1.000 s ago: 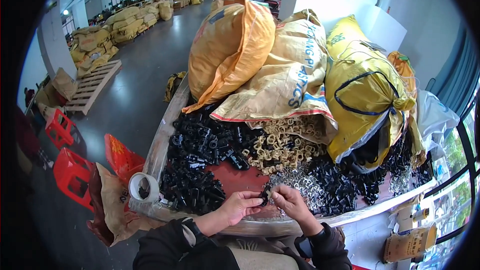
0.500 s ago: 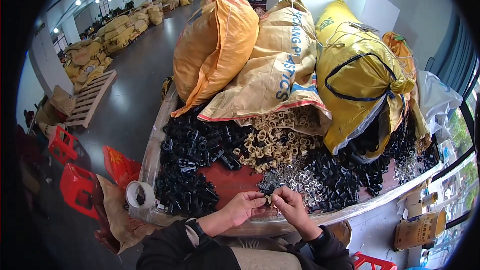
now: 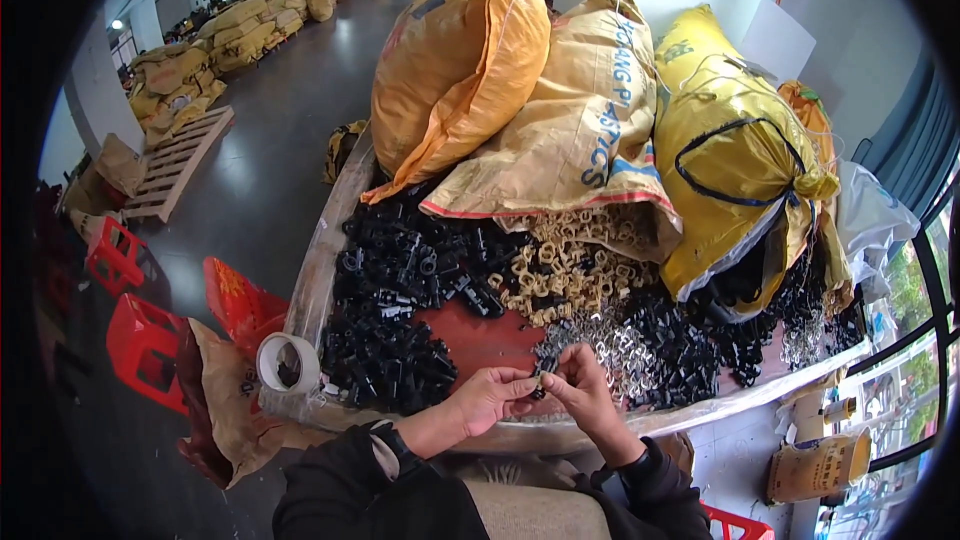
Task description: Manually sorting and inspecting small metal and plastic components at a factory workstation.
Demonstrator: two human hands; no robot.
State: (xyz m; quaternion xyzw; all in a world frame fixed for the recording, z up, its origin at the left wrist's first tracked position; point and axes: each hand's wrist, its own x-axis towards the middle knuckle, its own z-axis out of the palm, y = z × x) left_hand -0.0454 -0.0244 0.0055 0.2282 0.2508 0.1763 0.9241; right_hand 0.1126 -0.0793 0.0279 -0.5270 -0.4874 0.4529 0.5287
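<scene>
Above the near edge of the table, my left hand (image 3: 492,401) and my right hand (image 3: 583,395) meet fingertip to fingertip. Both pinch one small plastic part (image 3: 541,387), dark with a lighter bit, largely covered by the fingers. Just beyond them lies a heap of small silvery metal clips (image 3: 612,358). Tan plastic rings (image 3: 560,280) are piled farther back. Black plastic parts (image 3: 395,365) are heaped on the left, and small black clips (image 3: 680,345) on the right. Between the heaps shows the red tabletop (image 3: 487,340).
Large woven sacks, one orange (image 3: 455,70), one tan (image 3: 570,130) and one yellow (image 3: 735,160), stand along the table's far side. A roll of tape (image 3: 287,363) rests on the left corner. Red stools (image 3: 145,350) and a wooden pallet (image 3: 180,165) are on the floor at left.
My head view has tilted and turned a little, so the table and sacks sit differently. The hands remain together on the small part, with the right fingers shifted around it.
</scene>
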